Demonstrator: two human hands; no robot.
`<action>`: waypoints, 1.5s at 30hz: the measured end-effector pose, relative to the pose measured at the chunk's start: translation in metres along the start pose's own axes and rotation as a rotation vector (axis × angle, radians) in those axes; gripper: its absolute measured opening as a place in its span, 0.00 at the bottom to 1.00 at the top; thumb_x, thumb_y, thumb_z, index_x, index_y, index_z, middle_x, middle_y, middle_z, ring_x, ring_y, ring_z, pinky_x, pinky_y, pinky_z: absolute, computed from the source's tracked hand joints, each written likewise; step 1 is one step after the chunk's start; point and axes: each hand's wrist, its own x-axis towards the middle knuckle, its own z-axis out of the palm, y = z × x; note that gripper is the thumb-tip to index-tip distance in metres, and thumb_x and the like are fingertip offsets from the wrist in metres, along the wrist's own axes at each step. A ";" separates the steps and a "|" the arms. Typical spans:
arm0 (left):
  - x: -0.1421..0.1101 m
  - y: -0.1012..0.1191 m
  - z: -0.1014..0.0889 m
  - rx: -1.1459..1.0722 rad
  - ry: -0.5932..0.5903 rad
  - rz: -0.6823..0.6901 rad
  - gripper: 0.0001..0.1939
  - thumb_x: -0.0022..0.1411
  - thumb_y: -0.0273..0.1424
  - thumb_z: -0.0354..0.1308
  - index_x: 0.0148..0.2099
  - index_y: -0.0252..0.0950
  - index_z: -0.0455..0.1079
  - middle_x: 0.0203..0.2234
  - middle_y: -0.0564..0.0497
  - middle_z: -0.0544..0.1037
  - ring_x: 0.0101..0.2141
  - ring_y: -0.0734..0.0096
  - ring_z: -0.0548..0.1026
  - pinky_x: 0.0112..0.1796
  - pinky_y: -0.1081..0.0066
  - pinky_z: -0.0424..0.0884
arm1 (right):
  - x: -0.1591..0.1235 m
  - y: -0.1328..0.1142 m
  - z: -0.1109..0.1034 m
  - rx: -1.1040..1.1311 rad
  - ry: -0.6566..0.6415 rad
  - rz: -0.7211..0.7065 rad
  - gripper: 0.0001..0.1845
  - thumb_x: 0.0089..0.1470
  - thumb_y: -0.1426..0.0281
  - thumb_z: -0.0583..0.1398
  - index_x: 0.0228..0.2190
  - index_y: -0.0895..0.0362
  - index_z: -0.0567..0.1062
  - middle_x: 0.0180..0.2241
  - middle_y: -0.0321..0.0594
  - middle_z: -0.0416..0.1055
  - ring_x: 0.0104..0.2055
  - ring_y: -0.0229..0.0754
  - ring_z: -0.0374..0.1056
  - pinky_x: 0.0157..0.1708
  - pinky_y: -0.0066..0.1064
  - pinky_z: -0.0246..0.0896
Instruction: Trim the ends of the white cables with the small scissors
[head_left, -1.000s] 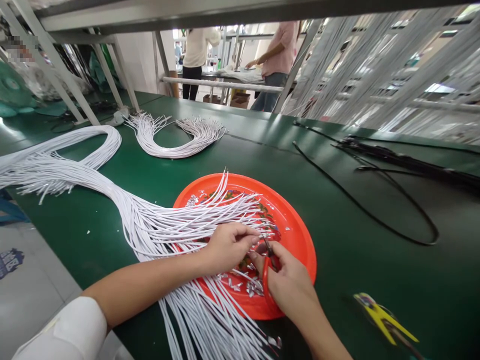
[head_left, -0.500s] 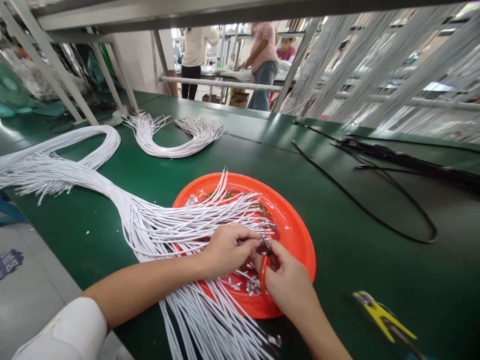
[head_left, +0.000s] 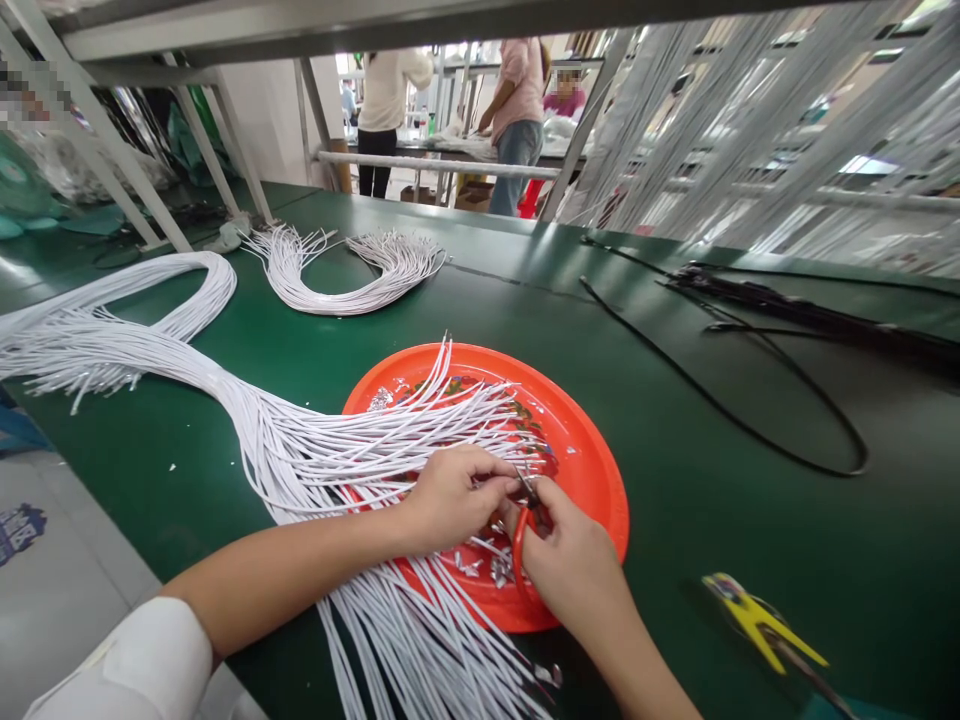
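Observation:
Over a red tray [head_left: 592,480], my left hand [head_left: 459,498] pinches the end of a white cable. My right hand [head_left: 574,550] is wrapped round small scissors with red handles [head_left: 520,560], their blades meeting the cable end by my left fingertips. A thick bundle of white cables [head_left: 300,450] fans across the tray, partly under my left forearm. More loose cable ends [head_left: 427,640] spread down past the tray's near rim. Bits of silvery foil [head_left: 501,572] lie on the tray beneath my hands. The exact cut point is hidden between my fingers.
Two more white cable bundles [head_left: 352,300] lie curled behind and to the left on the green table [head_left: 720,560]. Black cables [head_left: 825,320] stretch along the right. A yellow-handled cutting tool [head_left: 757,620] rests at the near right. A metal frame [head_left: 442,165] and people stand beyond.
The whole view has shifted slightly. Both hands stay together over the tray, and the scissors have tilted a little at the cable end.

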 end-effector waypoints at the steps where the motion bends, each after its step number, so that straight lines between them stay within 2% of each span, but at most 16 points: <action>1: 0.000 0.000 0.000 -0.005 -0.008 -0.009 0.09 0.55 0.27 0.52 0.30 0.35 0.73 0.25 0.52 0.75 0.31 0.73 0.71 0.36 0.74 0.66 | 0.000 0.000 0.000 -0.019 0.008 0.003 0.11 0.50 0.58 0.50 0.27 0.52 0.66 0.16 0.33 0.64 0.17 0.39 0.57 0.20 0.28 0.44; 6: -0.001 0.002 -0.001 0.007 -0.020 -0.019 0.10 0.55 0.25 0.50 0.29 0.34 0.73 0.24 0.52 0.74 0.30 0.73 0.70 0.34 0.75 0.66 | 0.001 0.001 0.000 -0.012 -0.003 0.011 0.10 0.49 0.59 0.51 0.26 0.52 0.66 0.16 0.33 0.64 0.19 0.39 0.60 0.20 0.28 0.45; 15: 0.000 0.002 -0.001 0.016 -0.003 -0.028 0.08 0.55 0.26 0.52 0.32 0.34 0.73 0.28 0.51 0.75 0.31 0.74 0.71 0.36 0.75 0.66 | 0.006 0.005 -0.002 0.154 -0.140 -0.024 0.10 0.47 0.60 0.51 0.27 0.53 0.66 0.19 0.34 0.68 0.20 0.38 0.61 0.20 0.28 0.51; 19: 0.000 0.002 -0.001 0.018 0.001 -0.012 0.08 0.55 0.26 0.53 0.32 0.34 0.74 0.27 0.51 0.75 0.31 0.73 0.71 0.36 0.74 0.66 | 0.006 0.007 -0.001 0.113 -0.129 -0.036 0.09 0.48 0.61 0.50 0.26 0.53 0.64 0.17 0.32 0.64 0.19 0.38 0.60 0.20 0.28 0.51; 26: -0.002 0.000 0.000 0.012 0.020 0.018 0.07 0.55 0.25 0.53 0.30 0.34 0.73 0.26 0.51 0.75 0.30 0.74 0.71 0.35 0.74 0.66 | 0.008 0.008 -0.001 0.071 -0.128 -0.049 0.09 0.48 0.62 0.50 0.25 0.53 0.64 0.17 0.33 0.64 0.19 0.38 0.60 0.19 0.27 0.50; 31: -0.002 0.001 0.001 -0.018 0.089 -0.057 0.08 0.55 0.25 0.51 0.34 0.33 0.72 0.29 0.51 0.75 0.31 0.73 0.72 0.35 0.74 0.67 | 0.009 0.006 -0.004 0.151 -0.150 -0.032 0.08 0.46 0.63 0.52 0.25 0.54 0.67 0.16 0.32 0.63 0.21 0.39 0.60 0.22 0.29 0.54; 34: -0.002 0.002 0.000 -0.026 0.111 -0.072 0.08 0.55 0.27 0.52 0.35 0.33 0.73 0.30 0.50 0.76 0.33 0.72 0.72 0.36 0.73 0.67 | 0.008 0.006 -0.008 0.282 -0.180 -0.018 0.08 0.46 0.63 0.53 0.25 0.54 0.67 0.17 0.31 0.63 0.20 0.38 0.60 0.23 0.29 0.55; 36: -0.001 0.003 0.000 -0.024 0.123 -0.055 0.08 0.56 0.28 0.52 0.35 0.34 0.73 0.30 0.50 0.77 0.33 0.72 0.73 0.37 0.73 0.67 | 0.008 0.006 -0.011 0.399 -0.130 0.015 0.09 0.45 0.62 0.55 0.26 0.54 0.67 0.18 0.32 0.64 0.21 0.37 0.60 0.23 0.28 0.56; 40: -0.001 0.004 0.001 0.001 0.101 -0.031 0.08 0.56 0.29 0.53 0.34 0.34 0.73 0.29 0.50 0.77 0.32 0.72 0.72 0.36 0.74 0.67 | 0.012 0.006 -0.012 0.671 0.117 0.112 0.16 0.41 0.60 0.61 0.30 0.56 0.68 0.23 0.35 0.68 0.25 0.38 0.65 0.26 0.29 0.61; 42: -0.001 0.004 0.001 0.044 0.056 -0.007 0.09 0.56 0.29 0.52 0.34 0.35 0.74 0.28 0.51 0.77 0.30 0.73 0.72 0.34 0.74 0.66 | 0.014 0.007 -0.009 0.778 0.210 0.100 0.17 0.39 0.61 0.63 0.31 0.57 0.68 0.26 0.38 0.70 0.28 0.39 0.67 0.29 0.30 0.64; 45: -0.002 0.004 0.001 0.099 0.002 0.032 0.10 0.57 0.28 0.51 0.34 0.35 0.74 0.26 0.51 0.76 0.28 0.74 0.71 0.32 0.75 0.65 | 0.012 0.008 -0.005 0.721 0.291 0.040 0.14 0.41 0.62 0.63 0.29 0.56 0.68 0.26 0.38 0.70 0.27 0.39 0.67 0.29 0.30 0.64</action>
